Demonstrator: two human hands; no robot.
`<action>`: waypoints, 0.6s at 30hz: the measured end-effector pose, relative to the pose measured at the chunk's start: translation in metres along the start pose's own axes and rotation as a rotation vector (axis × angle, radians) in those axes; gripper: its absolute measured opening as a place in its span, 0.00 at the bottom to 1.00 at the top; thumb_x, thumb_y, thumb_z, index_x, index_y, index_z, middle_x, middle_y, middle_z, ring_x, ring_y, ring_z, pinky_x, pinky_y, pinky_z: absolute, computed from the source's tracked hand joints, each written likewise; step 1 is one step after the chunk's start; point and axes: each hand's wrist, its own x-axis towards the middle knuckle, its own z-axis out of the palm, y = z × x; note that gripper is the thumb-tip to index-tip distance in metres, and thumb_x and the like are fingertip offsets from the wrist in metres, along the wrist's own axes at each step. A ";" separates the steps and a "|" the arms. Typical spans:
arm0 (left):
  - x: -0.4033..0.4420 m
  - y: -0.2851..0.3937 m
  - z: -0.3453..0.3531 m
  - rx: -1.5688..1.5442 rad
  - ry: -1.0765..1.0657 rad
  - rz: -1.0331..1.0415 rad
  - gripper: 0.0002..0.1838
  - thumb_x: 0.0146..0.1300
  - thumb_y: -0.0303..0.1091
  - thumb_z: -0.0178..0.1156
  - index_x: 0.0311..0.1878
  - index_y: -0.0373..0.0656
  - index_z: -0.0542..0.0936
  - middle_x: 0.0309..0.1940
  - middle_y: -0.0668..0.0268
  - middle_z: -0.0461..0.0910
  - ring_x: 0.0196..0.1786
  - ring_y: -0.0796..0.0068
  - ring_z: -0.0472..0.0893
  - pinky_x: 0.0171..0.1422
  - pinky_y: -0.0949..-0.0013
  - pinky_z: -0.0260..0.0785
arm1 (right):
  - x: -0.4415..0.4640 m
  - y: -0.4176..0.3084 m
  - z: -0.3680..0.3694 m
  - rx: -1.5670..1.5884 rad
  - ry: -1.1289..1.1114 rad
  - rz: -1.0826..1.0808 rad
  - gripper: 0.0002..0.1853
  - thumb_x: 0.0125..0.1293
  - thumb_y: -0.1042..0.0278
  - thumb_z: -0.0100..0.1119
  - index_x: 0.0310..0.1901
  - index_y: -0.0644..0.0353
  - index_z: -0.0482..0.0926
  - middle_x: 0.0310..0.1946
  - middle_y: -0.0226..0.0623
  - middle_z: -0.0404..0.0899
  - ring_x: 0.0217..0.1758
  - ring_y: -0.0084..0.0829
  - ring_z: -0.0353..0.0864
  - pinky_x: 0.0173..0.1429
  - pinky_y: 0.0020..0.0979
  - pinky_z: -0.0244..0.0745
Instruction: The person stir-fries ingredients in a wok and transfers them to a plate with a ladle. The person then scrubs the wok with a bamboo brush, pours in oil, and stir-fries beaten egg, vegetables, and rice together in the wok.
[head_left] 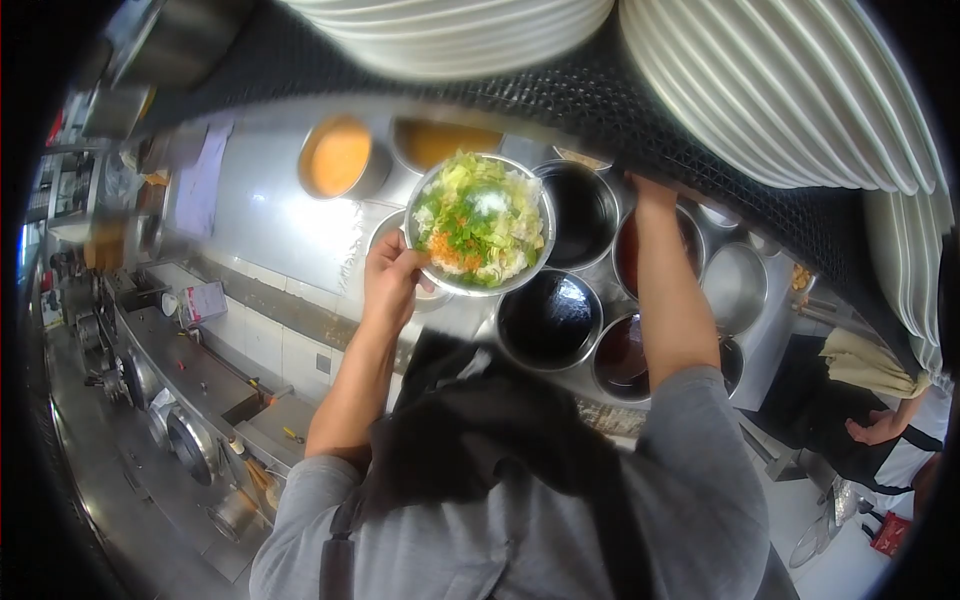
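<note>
My left hand (pixel 393 270) is closed on the rim of a metal bowl (pixel 547 238), thumb on the edge. Chopped green vegetables (pixel 475 180), small orange bits (pixel 452 253) and a little heap of white powder (pixel 489 204) fill it. My right arm stretches forward over pots of dark liquid. At its end my right hand (pixel 652 188) goes in beneath the black shelf, which hides its fingers. Closest to the bowl are two pots of dark liquid, one black pot (pixel 578 212) beside it and another black pot (pixel 549 318) below it.
White plates (pixel 450 30) stand stacked on the black shelf (pixel 540 110) overhead. A pot of orange liquid (pixel 338 160) sits on the steel counter (pixel 265 190). Another person's hand (pixel 875 428) shows at right near a beige cloth (pixel 868 363). Burners and pans (pixel 190 445) line the left.
</note>
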 end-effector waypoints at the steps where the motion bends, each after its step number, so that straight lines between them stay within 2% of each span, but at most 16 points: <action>1: 0.000 0.000 0.000 -0.004 -0.001 -0.002 0.05 0.51 0.17 0.53 0.27 0.38 0.70 0.25 0.61 0.77 0.21 0.76 0.74 0.21 0.76 0.68 | 0.001 0.000 -0.004 0.018 0.000 0.018 0.10 0.62 0.67 0.52 0.31 0.64 0.80 0.27 0.44 0.80 0.27 0.33 0.76 0.36 0.32 0.69; 5: 0.000 -0.003 -0.002 -0.007 0.013 0.002 0.05 0.51 0.17 0.52 0.28 0.38 0.70 0.25 0.61 0.76 0.21 0.76 0.74 0.22 0.76 0.69 | 0.005 -0.005 -0.023 0.234 0.036 0.207 0.10 0.62 0.68 0.52 0.31 0.64 0.79 0.27 0.44 0.80 0.26 0.32 0.76 0.34 0.31 0.69; 11: 0.005 0.006 0.008 -0.001 0.004 0.020 0.04 0.51 0.17 0.53 0.27 0.37 0.70 0.24 0.60 0.76 0.19 0.75 0.73 0.21 0.76 0.69 | 0.011 -0.041 -0.080 0.766 0.100 0.642 0.09 0.62 0.68 0.53 0.30 0.65 0.79 0.26 0.44 0.80 0.24 0.31 0.76 0.31 0.30 0.70; 14: 0.014 0.005 0.001 0.000 -0.018 0.023 0.04 0.50 0.18 0.54 0.26 0.37 0.70 0.23 0.61 0.75 0.18 0.74 0.73 0.21 0.75 0.68 | 0.010 -0.077 -0.117 0.979 0.017 0.839 0.09 0.62 0.69 0.53 0.30 0.65 0.79 0.26 0.43 0.80 0.23 0.30 0.76 0.30 0.29 0.70; 16: 0.021 0.002 0.000 -0.002 -0.036 0.043 0.04 0.51 0.18 0.54 0.25 0.37 0.69 0.23 0.61 0.74 0.18 0.74 0.72 0.21 0.75 0.68 | 0.006 -0.098 -0.138 0.997 -0.107 0.801 0.09 0.62 0.69 0.53 0.30 0.66 0.79 0.26 0.43 0.80 0.22 0.30 0.76 0.29 0.28 0.70; 18: 0.023 0.004 0.001 0.010 -0.068 0.073 0.05 0.51 0.19 0.54 0.25 0.37 0.69 0.22 0.62 0.73 0.17 0.74 0.72 0.21 0.75 0.67 | -0.002 -0.108 -0.148 0.929 -0.225 0.598 0.10 0.63 0.69 0.51 0.33 0.65 0.80 0.27 0.41 0.81 0.20 0.26 0.75 0.26 0.26 0.69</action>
